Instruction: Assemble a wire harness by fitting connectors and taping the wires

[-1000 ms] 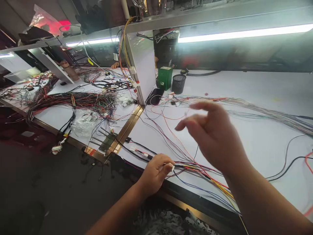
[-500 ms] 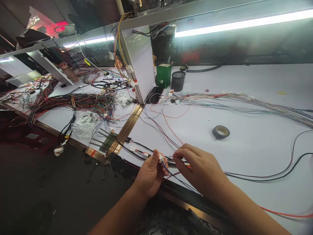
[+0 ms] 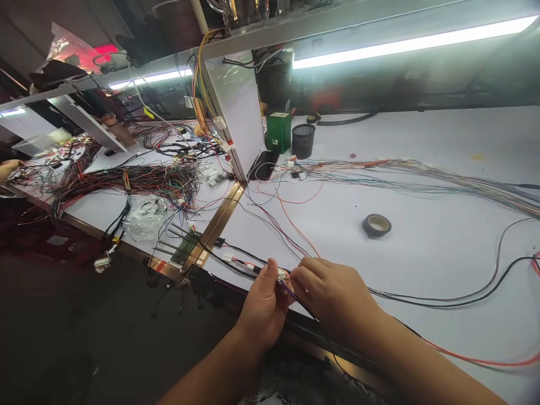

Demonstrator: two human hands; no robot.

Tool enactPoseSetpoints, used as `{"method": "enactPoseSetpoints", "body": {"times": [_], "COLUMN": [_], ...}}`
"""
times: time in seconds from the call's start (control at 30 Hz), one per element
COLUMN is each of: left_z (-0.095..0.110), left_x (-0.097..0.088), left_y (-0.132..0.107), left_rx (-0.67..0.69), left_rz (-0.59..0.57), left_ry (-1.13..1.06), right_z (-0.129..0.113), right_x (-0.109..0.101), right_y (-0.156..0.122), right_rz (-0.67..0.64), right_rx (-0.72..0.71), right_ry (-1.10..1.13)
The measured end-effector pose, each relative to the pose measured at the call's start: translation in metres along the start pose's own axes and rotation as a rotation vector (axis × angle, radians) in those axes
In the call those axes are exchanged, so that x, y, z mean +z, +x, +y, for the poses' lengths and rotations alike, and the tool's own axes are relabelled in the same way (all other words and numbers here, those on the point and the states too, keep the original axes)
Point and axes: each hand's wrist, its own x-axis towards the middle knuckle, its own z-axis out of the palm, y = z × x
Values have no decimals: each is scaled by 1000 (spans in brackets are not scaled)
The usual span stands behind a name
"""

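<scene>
My left hand [image 3: 265,306] is closed around a small white connector [image 3: 281,274] at the near edge of the white bench [image 3: 422,247]. Thin coloured wires run out of the connector. My right hand [image 3: 333,295] meets it from the right, fingertips pinched on a wire right at the connector. Black and red wires [image 3: 442,301] trail off to the right from under my right hand. A roll of black tape [image 3: 376,225] lies on the bench beyond my hands.
A long bundle of coloured wires [image 3: 422,177] crosses the far bench. A black mesh cup [image 3: 303,141] and a green box [image 3: 278,133] stand by a white divider panel [image 3: 236,112]. Tangled harnesses [image 3: 126,177] and a plastic bag [image 3: 145,214] cover the left bench.
My right hand has come down from mid-air to the connector in my left hand. The tape roll, hidden before, is now in view. The hands have drawn close together.
</scene>
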Motion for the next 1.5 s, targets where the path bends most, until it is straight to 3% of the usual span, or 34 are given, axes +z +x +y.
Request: {"method": "enactPoseSetpoints", "body": {"times": [0.23,0.43,0.57,0.73,0.97,1.1,1.2,1.37,1.43,1.5], "left_z": [-10,-15,-9,2,-7,-5,5,28,34,39], "left_x": [0,8,6,1,-2,-5,-8,-12,-11,-10], "left_y": [-3,-4,-5,-8,-8,-11,-9,2,5,7], "left_rx": [237,212,233,238,231,243,231,228,239,297], "left_rz": [10,39,23,77,-42,-153,-116,-32,-25,0], "left_ry": [177,-44,67,218,155,165,201,222,220,193], "right_z": [-12,-10,-5,-6,-12,-12,-8,-6,-13,-22], "right_x": [1,21,25,15,18,16,7,-4,-3,1], "right_y": [-1,3,3,2,2,5,10,20,24,28], "right_rz": [51,139,150,166,113,119,35,-289,-323,-269], "right_rx": [-31,-18,43,68,98,229,292,327,361,365], "right_ry": [-71,-3,120,251,311,443,616,1180,1093,760]}}
